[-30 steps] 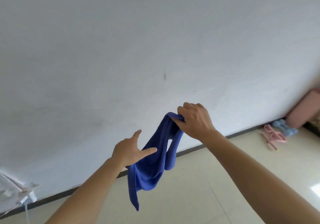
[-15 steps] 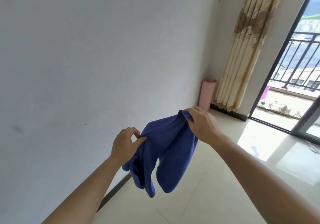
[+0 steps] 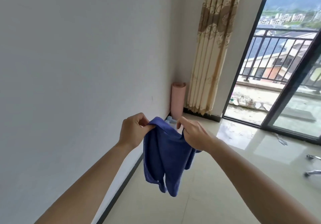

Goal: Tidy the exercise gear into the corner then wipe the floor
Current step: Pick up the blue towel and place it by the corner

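Observation:
A blue cloth (image 3: 165, 156) hangs in the air in front of me, held up by its top edge. My left hand (image 3: 133, 131) pinches the cloth's left corner. My right hand (image 3: 192, 133) grips the right corner, a little apart from the left. Behind the cloth, a rolled pink mat (image 3: 178, 100) stands upright in the corner of the room. A bit of light blue gear (image 3: 169, 119) shows on the floor at the mat's foot, mostly hidden by the cloth.
A white wall (image 3: 86, 67) runs along my left with a dark skirting strip. Cream curtains (image 3: 212, 50) hang beside an open sliding balcony door (image 3: 295, 88). Glossy pale floor tiles (image 3: 217, 180) stretch to the right, with chrome chair legs (image 3: 312, 171) at the right edge.
The view has swung right, from the bare wall to the corner and balcony. My left hand took hold of the cloth, and both hands now spread its top edge.

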